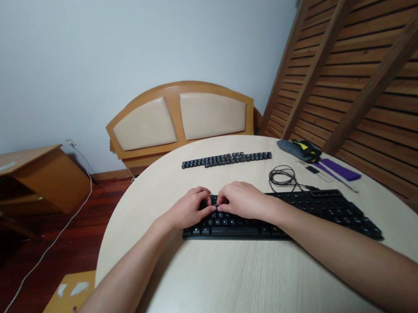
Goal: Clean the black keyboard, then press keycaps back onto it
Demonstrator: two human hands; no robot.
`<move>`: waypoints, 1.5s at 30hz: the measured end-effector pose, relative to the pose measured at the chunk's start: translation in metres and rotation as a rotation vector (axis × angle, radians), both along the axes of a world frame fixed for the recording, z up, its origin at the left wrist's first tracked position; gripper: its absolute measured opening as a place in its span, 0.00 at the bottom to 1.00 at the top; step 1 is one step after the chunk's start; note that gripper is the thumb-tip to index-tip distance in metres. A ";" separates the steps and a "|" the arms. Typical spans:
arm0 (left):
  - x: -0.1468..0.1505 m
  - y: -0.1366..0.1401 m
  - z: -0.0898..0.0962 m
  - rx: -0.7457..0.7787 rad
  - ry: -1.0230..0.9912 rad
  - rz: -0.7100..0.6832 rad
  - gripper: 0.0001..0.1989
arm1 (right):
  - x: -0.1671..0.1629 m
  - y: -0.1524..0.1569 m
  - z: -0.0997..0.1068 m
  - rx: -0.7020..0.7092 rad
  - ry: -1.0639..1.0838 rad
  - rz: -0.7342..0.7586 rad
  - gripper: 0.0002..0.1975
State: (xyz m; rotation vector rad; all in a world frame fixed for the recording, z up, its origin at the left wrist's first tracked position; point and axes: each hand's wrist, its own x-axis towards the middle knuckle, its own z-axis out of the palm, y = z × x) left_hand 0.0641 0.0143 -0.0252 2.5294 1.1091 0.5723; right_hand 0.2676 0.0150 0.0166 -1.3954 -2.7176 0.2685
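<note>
A black computer keyboard (233, 231) lies on the round pale table, slightly angled, with some dark gaps among its keys. Over its left part, my left hand (189, 209) is curled with thumb and fingertips brought close together at the upper keys. Right beside it, my right hand (242, 200) is closed in a similar pinch, the two thumbs almost touching. Whatever sits between the fingertips is too small to make out. Beyond the hands, loose black keycaps (225, 159) stand in neat rows.
A coiled black cable (282, 176) lies behind the keyboard. At the table's right edge are a grey, black and yellow glove-like item (300, 150), a purple strip (340, 169) and a thin metal rod (339, 178). A wooden slatted frame (368, 55) leans at the right.
</note>
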 end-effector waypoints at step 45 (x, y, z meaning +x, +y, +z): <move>0.002 0.005 -0.010 -0.074 0.051 -0.028 0.07 | -0.003 0.003 -0.003 -0.002 -0.024 0.053 0.09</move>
